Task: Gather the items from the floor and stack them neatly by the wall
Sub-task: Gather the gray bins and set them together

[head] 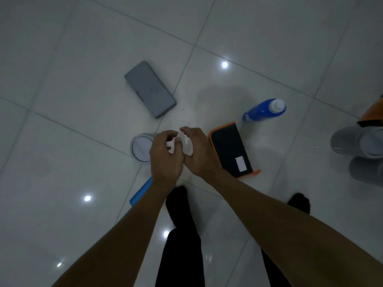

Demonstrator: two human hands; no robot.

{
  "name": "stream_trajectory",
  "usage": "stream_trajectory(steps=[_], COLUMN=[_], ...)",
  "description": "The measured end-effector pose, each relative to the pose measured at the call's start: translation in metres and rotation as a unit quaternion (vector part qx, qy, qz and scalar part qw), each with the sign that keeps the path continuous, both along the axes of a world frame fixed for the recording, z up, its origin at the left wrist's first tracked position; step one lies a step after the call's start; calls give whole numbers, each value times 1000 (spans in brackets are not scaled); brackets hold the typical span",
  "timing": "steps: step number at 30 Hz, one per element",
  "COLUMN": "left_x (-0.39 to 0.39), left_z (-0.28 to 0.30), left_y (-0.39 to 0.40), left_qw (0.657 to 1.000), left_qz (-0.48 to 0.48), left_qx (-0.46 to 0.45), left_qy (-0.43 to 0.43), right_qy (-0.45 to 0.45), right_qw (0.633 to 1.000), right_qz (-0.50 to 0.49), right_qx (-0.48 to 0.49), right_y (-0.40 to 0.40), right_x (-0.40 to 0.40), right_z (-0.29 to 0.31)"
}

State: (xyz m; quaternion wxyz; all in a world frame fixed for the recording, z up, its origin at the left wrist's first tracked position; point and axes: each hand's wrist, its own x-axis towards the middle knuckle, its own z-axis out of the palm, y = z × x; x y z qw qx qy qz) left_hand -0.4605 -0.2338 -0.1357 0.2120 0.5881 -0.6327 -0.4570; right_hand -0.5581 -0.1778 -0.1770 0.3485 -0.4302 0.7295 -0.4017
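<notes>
A small white thing (pixel 171 146) between the hands is blurred; the blue item (pixel 141 192) lies mostly behind the left forearm.

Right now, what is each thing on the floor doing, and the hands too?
Grey box: lying flat, closed, untouched.
Blue bottle: standing upright, white cap on.
Black and orange box: lying flat beside the right hand.
Round clear lid: flat on the floor, partly behind the left hand.
Blue flat thing: mostly hidden under the left arm.
Left hand: curled around something small and white.
Right hand: curled, touching the same white thing.

scattered grey box (pixel 150 89), blue bottle (pixel 263 110)
</notes>
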Motion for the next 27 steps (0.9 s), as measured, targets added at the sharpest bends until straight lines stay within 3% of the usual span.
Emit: stream_trajectory(steps=[5, 8, 13, 16, 22, 27], left_x=[65, 97, 118, 117, 112, 101], left_z=[-25, -53, -78, -80, -75, -60], left_y=[-47, -66, -88, -90, -87, -82], left_qw=[999, 994, 989, 983, 973, 978], left_qz=[-3, -18, -53, -28, -24, -9], left_qx=[-20, 32, 111, 167, 201, 184], left_qy=[-46, -104, -86, -75, -109, -94], right_qy=[-37, -36, 106, 159, 195, 92], right_qw=[989, 967, 910, 893, 921, 964], right_qz=[94, 167, 310, 324, 268, 182], right_qx=[108, 191, 254, 269, 202, 169], right_y=[-62, -89, -118, -121, -123, -129], right_x=[58, 80, 99, 109, 108, 89], right_z=[-32, -56, -84, -95, -90, -76])
